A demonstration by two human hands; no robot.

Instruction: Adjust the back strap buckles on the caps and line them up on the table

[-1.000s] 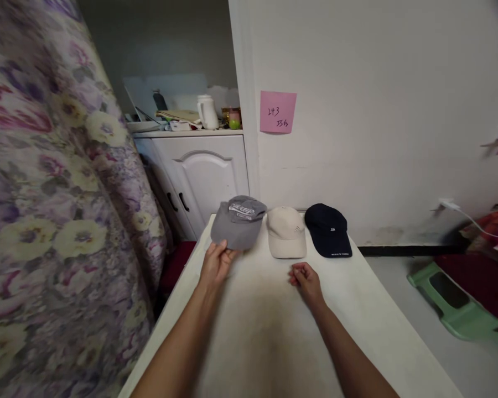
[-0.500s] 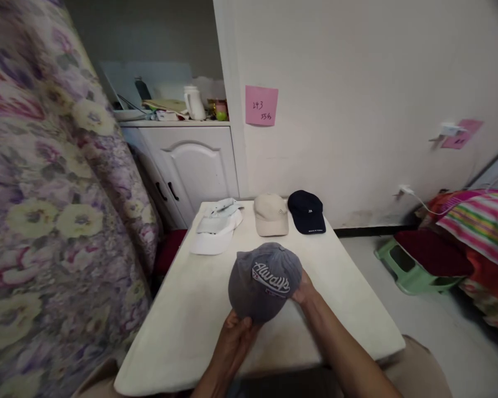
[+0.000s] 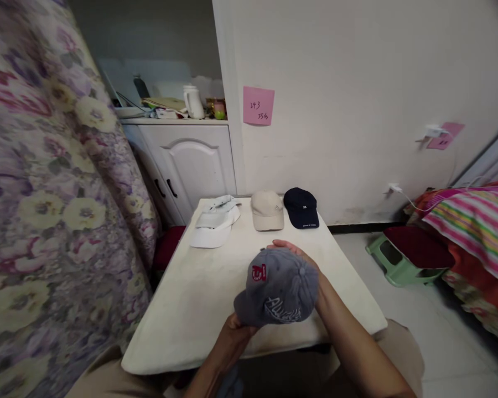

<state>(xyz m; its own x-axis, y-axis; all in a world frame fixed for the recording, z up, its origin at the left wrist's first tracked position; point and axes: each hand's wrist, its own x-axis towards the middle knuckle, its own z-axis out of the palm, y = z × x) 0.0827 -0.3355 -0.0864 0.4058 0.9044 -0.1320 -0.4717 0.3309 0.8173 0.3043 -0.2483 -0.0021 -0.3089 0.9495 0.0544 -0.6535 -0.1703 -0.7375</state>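
Observation:
A grey baseball cap [image 3: 283,284] with white "Always" lettering and a red patch is held up over the near half of the table. My left hand [image 3: 237,336] grips its brim at the lower left, fingers closed. Around the crown's far right side curves my right hand [image 3: 302,254]; its fingertips show beyond the cap's top edge, the palm hidden behind the fabric. Farther back lie a white cap [image 3: 212,235] with a pale cap [image 3: 216,209] overlapping it, a beige cap [image 3: 267,211] and a navy cap [image 3: 302,208].
The caps lie on a cream-covered table [image 3: 182,309] against the wall. A floral curtain [image 3: 70,221] hangs at the left. A white cabinet [image 3: 195,155] with a white jug [image 3: 194,102] on its top stands behind. To the right is a green stool [image 3: 392,262] beside a striped bed cover [image 3: 477,221].
The grey cap has turned, so its red side patch now shows and the lettering faces down toward me. My right hand has moved up around the crown. The view has shifted slightly.

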